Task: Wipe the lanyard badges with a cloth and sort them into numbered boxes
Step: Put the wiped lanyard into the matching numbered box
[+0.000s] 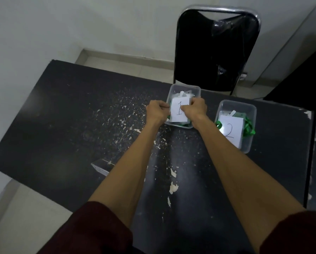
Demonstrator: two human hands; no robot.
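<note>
Dark worktop (62,116), surface badly chipped, pale flecks all over the middle. Black chair (214,52) with a chrome frame stands just behind the far edge, pushed in and out of the way.

Two clear plastic boxes sit along the far edge toward the far right corner, side by side but apart so the sorted lots stay separate. Box 2 (245,149) is nearest the right edge; box 1 (185,87) is to its left, in front of the chair.

Left hand (156,111) and right hand (195,109) both reach to box 1, one on each side. Fingers are curled and they pinch the side edges of the paper label 1 (179,114), right thumb on its face. Likely seating it flat on the contents so the number reads. Whether the fingers also catch the box walls, cannot tell.

Paper label 2 (230,131) lies face up in box 2, on top of the green lanyards (248,127), which spill over the rim.

A clear badge holder (183,93) pokes out past the far end of label 1, so the badges appear already boxed. Sorting looks near done.

Flat grey piece (102,166) lies by the near left part, half hidden by the left forearm; cannot identify it. No cloth in view.
</note>
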